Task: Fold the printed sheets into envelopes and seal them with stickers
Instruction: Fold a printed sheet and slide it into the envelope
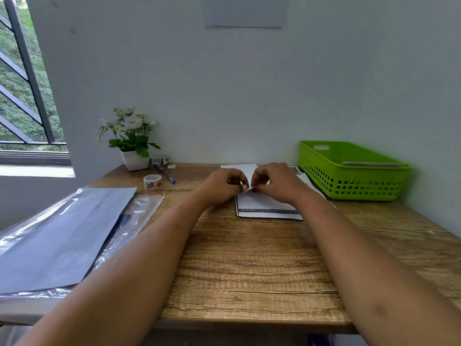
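**A:** Your left hand (224,187) is curled at the middle of the wooden table (249,258). Its fingertips pinch the raised far edge of the printed sheet (267,207).

**B:** Your right hand (272,182) mirrors it just beside, fingers bent and pinching that same edge. The two sets of fingertips nearly touch. Whether anything small sits between them, I cannot tell.

**A:** The sheet lies flat below your wrists, and the dark printed strip along its near edge faces you. A white flap (243,169) shows just beyond your knuckles.

**B:** Past your right hand, more printed paper (298,170) peeks out toward the green basket (354,181). The basket stands at the far right against the wall, with a pale flat sheet (371,163) lying inside it.

**A:** Left of your hands, a patterned tape roll (152,182) stands on the table. A blue-tipped pen (166,174) lies just beyond it.

**B:** A second roll (161,160) sits beside the white pot of flowers (132,138) in the far left corner.

**A:** Nearer you on the left, a clear plastic sleeve (62,233) holding gray paper covers that part of the table, close to your left forearm.

**B:** A barred window (22,83) with greenery behind it fills the far left. A gray sheet (245,11) hangs on the wall high above your hands.
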Tool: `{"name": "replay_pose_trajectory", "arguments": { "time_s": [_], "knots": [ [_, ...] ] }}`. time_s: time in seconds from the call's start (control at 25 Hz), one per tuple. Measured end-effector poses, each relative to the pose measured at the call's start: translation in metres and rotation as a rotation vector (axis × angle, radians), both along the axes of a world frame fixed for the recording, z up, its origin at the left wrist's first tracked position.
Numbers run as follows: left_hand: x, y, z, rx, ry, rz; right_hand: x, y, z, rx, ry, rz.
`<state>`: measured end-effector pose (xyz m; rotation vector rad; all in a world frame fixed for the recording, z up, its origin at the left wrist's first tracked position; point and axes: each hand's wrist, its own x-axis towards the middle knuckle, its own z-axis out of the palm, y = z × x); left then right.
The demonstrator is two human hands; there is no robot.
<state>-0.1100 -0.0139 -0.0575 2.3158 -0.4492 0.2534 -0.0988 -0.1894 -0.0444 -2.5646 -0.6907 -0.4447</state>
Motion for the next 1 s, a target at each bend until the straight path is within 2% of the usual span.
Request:
{"name": "replay_pose_trajectory", "arguments": {
  "time_s": [0.12, 0.24, 0.36, 0.52, 0.64, 0.8, 0.92, 1.0],
  "knots": [
    [-0.001, -0.001, 0.005, 0.343, -0.259, 0.039, -0.001, 0.001, 0.000, 0.059, -0.069, 0.005],
    [-0.003, -0.001, 0.008, 0.468, -0.438, 0.207, -0.002, 0.001, 0.001, 0.112, -0.128, 0.014],
    [-0.004, -0.001, 0.010, 0.443, -0.523, 0.257, 0.003, -0.004, 0.004, 0.221, -0.116, -0.006],
    [-0.006, 0.001, 0.015, 0.432, -0.522, 0.277, 0.006, -0.013, 0.010, 0.350, -0.137, -0.043],
    [-0.007, 0.004, 0.017, 0.492, -0.552, 0.305, 0.005, -0.012, 0.012, 0.360, -0.162, -0.021],
    [-0.008, 0.000, 0.016, 0.552, -0.721, 0.295, 0.003, -0.012, 0.016, 0.367, -0.248, 0.030],
    [-0.007, -0.008, 0.016, 0.470, -0.773, 0.317, 0.000, -0.010, 0.019, 0.391, -0.263, 0.054],
    [-0.007, -0.008, 0.019, 0.329, -0.745, 0.322, -0.003, -0.009, 0.023, 0.501, -0.296, 0.038]
  ]
}}
